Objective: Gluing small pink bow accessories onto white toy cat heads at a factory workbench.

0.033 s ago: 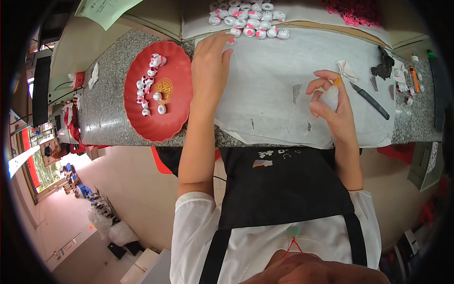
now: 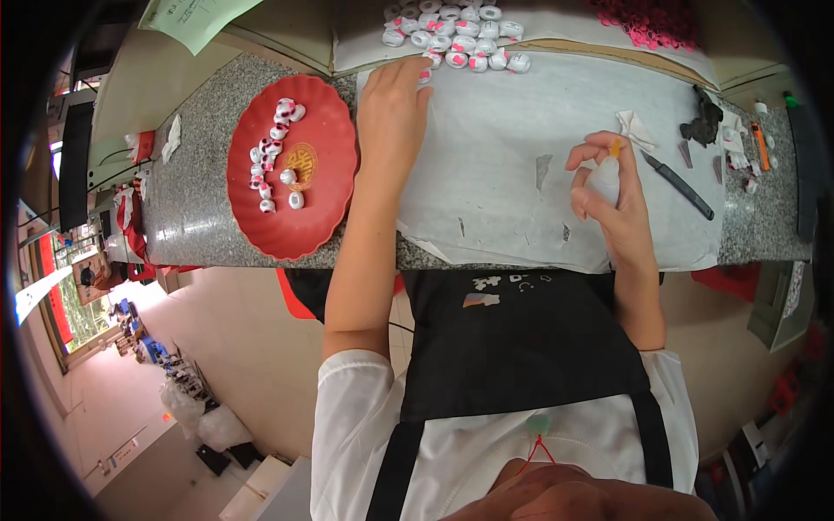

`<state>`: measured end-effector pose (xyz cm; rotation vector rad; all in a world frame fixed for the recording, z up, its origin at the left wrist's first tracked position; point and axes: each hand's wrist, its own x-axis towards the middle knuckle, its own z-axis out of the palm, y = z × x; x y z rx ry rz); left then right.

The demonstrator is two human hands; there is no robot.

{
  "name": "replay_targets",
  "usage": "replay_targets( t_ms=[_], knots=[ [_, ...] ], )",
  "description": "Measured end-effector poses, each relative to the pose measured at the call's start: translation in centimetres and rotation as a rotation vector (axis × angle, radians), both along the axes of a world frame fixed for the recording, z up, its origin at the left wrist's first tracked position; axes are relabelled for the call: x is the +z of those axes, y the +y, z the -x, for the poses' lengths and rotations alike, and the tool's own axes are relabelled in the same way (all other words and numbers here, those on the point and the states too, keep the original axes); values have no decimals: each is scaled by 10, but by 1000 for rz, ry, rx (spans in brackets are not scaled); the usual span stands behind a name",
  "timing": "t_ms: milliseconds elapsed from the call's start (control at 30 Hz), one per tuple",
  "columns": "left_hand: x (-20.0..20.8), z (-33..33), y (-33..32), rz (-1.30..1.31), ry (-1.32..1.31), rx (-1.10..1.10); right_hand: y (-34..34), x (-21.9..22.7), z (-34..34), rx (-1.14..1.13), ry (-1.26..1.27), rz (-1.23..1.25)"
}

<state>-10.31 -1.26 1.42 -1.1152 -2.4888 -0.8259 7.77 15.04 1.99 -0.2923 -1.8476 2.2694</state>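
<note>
My left hand (image 2: 391, 108) reaches over the upper left of the white paper sheet (image 2: 486, 165). Its fingers are stretched out, with the thumb apart from them. A small white-and-pink piece (image 2: 425, 76) shows beside the fingertips, at the near edge of a cluster of similar rounded pieces (image 2: 465, 43); whether the fingers touch it is hard to make out. Over the right part of the paper, my right hand (image 2: 627, 204) is wrapped round a small translucent squeeze bottle (image 2: 604, 181), its orange-yellow tip pointing up.
A red scalloped plate (image 2: 326, 221) on the left holds several similar pieces (image 2: 268, 148). Right of my right hand lie a black-handled knife (image 2: 682, 187), a crumpled white tissue (image 2: 638, 130) and a black crumpled scrap (image 2: 702, 117). Pink pieces (image 2: 647, 24) are heaped at the far right.
My left hand has shifted slightly to the right near the small white-and-pink piece. The bottle in my right hand has moved a little upward and left at its tip.
</note>
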Motion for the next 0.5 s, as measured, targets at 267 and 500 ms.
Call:
replay_targets(
  t_ms=[267, 500],
  knots=[
    [1, -27, 9, -286, -400, 22, 20, 1, -18, -45, 30, 91],
    [10, -88, 33, -875, -1230, -257, 24, 10, -20, -241, 77, 85]
  ],
)
